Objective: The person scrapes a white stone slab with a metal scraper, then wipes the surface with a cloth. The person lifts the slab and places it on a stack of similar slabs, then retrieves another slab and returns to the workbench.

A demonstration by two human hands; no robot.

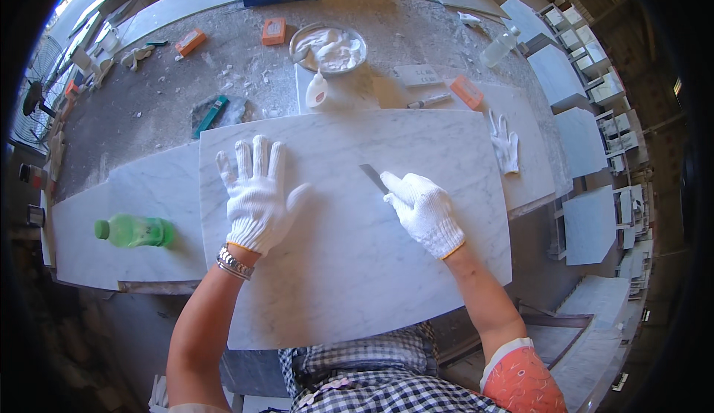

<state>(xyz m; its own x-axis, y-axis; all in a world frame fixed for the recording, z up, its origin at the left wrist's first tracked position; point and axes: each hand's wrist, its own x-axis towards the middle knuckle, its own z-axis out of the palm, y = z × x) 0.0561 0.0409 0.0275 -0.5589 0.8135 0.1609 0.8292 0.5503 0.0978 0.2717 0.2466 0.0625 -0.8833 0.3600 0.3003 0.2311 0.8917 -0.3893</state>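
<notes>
Gloved left hand point(255, 193) laid flat, fingers spread, on marble slab point(357, 264); gloved right hand point(424, 212) closed around scraper blade point(373, 178), pointed to 11 o'clock; green bottle point(134, 231) at 9 o'clock

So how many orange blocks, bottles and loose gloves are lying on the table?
Orange blocks: 3
Bottles: 3, green bottle, white bottle, clear bottle
Loose gloves: 1
Total: 7

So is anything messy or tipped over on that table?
Yes. A green bottle lies on its side left of the marble slab, white crumbs litter the grey table, and a lone glove lies dropped nearby.
</notes>
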